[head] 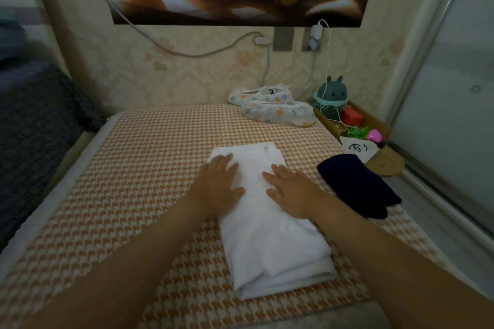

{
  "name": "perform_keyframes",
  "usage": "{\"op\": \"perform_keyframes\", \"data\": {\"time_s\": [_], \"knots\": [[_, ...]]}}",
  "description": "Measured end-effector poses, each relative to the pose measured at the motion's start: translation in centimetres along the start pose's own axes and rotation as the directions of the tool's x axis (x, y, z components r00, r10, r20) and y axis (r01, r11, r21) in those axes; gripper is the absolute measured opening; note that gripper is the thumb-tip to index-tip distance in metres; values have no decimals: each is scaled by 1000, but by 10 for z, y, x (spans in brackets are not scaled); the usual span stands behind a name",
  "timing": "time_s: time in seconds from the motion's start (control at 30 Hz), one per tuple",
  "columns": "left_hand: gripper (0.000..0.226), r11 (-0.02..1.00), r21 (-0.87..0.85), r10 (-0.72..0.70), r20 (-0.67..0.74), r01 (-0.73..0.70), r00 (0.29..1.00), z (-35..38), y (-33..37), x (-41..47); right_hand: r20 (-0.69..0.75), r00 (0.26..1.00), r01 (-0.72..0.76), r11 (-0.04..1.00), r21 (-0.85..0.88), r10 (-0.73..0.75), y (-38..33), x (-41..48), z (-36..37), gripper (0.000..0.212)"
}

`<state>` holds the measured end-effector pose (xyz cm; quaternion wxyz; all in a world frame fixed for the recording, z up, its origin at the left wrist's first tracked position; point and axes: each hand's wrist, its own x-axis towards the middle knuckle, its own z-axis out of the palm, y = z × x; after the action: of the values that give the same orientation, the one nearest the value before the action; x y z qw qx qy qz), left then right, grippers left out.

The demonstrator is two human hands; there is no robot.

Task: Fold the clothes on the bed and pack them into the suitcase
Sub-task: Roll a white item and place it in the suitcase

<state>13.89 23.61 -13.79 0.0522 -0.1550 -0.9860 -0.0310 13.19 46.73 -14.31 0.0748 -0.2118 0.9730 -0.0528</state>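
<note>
Head cam looking down at the bed [128, 173], which has an orange-and-cream checked sheet. Far left there's a dark knitted blanket [37, 125] bunched up on something beside the bed.

Left hand [217, 187] lies palm down on the far left part of a folded white garment [270, 246]. Its fingers [223, 161] are straight and only slightly spread, pressing flat, not gripping anything. The white garment is folded into a long rectangle in the middle of the bed, running from near the person's body out toward the wall, with layered edges showing at the near end.

Right hand [292, 192] is doing the same thing just beside the left, flat on the garment's right side, fingers straight and a little apart.

Further back, against the wall, sit two patterned elastic-edged covers [276, 111], one touching the other. Right of the hands, a folded dark navy garment [358, 187] lies near the bed's right edge, apart from the white one.

Past that, a wooden tray [375, 121] holds a grey-green bunny toy [331, 96], a red block [351, 116] and some small bits I can't make out. A frosted sliding panel [451, 115] takes up the far right.
</note>
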Motion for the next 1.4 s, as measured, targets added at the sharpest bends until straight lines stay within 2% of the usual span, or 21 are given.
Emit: {"op": "perform_keyframes", "data": {"time_s": [0.1, 0.2, 0.27, 0.33, 0.4, 0.47, 0.57, 0.63, 0.67, 0.77, 0.8, 0.87, 0.9, 0.93, 1.1, 1.17, 1.2, 1.27, 1.3, 1.33, 1.4], "knots": [[69, 949, -194, 247, -40, -250, 968, -22, 29, -33, -67, 995, 74, 997, -12, -74, -6, -18, -3, 58], [59, 896, -179, 416, 20, -406, 909, -29, 48, -69, -3, 988, 156, 985, 71, -156, -18, -44, -8, 70], [52, 888, -181, 443, 89, -423, 892, -32, 50, -87, 145, 976, 150, 984, 100, -164, -25, -64, -11, 86], [35, 878, -189, 463, 106, -439, 880, -32, 49, -99, 288, 948, 129, 991, 29, -132, -31, -83, -12, 103], [17, 874, -171, 473, 81, -455, 877, -33, 50, -107, 361, 928, 113, 993, -40, -91, -34, -97, -10, 114], [9, 886, -172, 445, 59, -430, 893, -36, 52, -113, 385, 920, 107, 992, -65, -74, -38, -109, -10, 117], [15, 911, -185, 399, 163, -369, 902, -48, 52, -124, 329, 934, 168, 983, -74, -135, -46, -119, -9, 104], [15, 931, -114, 365, 278, -347, 888, -50, 53, -133, 294, 937, 217, 974, -71, -187, -51, -124, -5, 90], [20, 936, -88, 350, 287, -340, 892, -48, 54, -137, 294, 936, 224, 971, -79, -192, -52, -126, -2, 87], [41, 936, -88, 347, 60, -342, 936, -37, 59, -141, 260, 947, 223, 968, -114, -187, -55, -132, 9, 100], [53, 937, -91, 341, 27, -337, 940, -31, 60, -141, 241, 951, 226, 968, -105, -196, -54, -135, 11, 105], [85, 952, -81, 303, 164, -294, 939, -21, 60, -146, 225, 952, 232, 968, -95, -206, -48, -138, 11, 111], [91, 956, -71, 293, 258, -284, 921, -18, 62, -150, 220, 954, 228, 969, -94, -203, -46, -140, 10, 111], [90, 955, -58, 293, 310, -290, 904, -16, 62, -154, 209, 958, 222, 970, -96, -198, -45, -141, 9, 109], [83, 938, 83, 290, 350, -337, 891, -31, 64, -152, 74, 983, 180, 967, -180, -169, -43, -143, 7, 87], [81, 917, 116, 356, 202, -383, 912, -28, 64, -150, 55, 988, 154, 974, -168, -147, -42, -141, 8, 77], [73, 913, 141, 369, 108, -382, 923, -24, 62, -146, 26, 991, 137, 981, -140, -135, -41, -138, 7, 68], [37, 958, -59, 281, 16, -280, 959, -36, 61, -140, -80, 992, 89, 994, -69, -94, -41, -129, -2, 34], [24, 965, -195, 187, 31, -177, 982, -45, 60, -137, -118, 991, 70, 998, -3, -70, -42, -126, -10, 17], [22, 937, -336, 136, 87, -99, 987, -52, 56, -132, -121, 991, 67, 993, 98, -55, -40, -121, -17, 16], [16, 832, -554, 117, 159, -10, 980, -64, 48, -127, -28, 998, 64, 949, 309, -59, -38, -118, -31, 30]]}}
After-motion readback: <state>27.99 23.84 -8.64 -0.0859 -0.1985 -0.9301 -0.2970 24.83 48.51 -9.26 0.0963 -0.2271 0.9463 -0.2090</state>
